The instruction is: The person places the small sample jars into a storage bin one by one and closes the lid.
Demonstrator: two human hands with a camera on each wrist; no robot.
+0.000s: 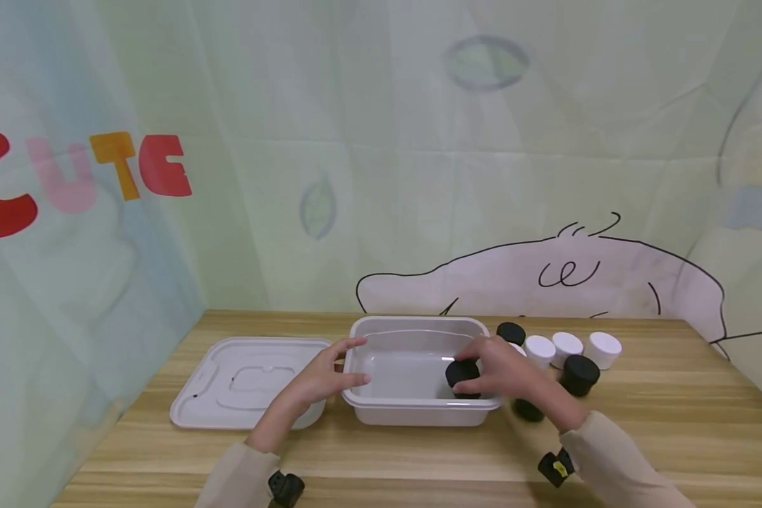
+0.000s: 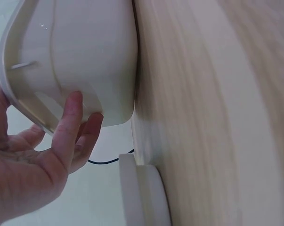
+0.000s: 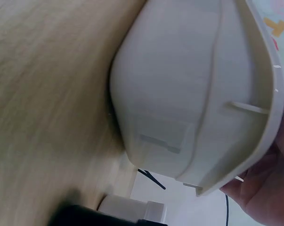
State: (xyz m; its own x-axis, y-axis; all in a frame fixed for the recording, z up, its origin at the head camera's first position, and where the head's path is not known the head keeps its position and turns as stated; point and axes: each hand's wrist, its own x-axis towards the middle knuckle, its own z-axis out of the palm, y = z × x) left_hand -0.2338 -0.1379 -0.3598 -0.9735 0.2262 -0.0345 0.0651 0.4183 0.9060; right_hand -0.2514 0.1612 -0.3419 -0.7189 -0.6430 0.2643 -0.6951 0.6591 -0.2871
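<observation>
A white plastic storage box (image 1: 413,413) stands uncovered on the table. My left hand (image 1: 325,374) grips its left rim; in the left wrist view, fingertips (image 2: 73,106) press the outer wall. My right hand (image 1: 504,368) reaches over the right rim and pinches a black round jar (image 1: 462,377) inside the box, near the right end. In the right wrist view the box wall (image 3: 174,94) hides that jar, and only part of the right hand (image 3: 269,183) shows at the rim.
Left of the box lies its white lid (image 1: 254,384), flat. Several white jars (image 1: 567,349) and black jars (image 1: 580,374) stand on the right, some partly behind the right arm. A printed curtain (image 1: 381,176) hangs behind the wooden table (image 1: 406,466).
</observation>
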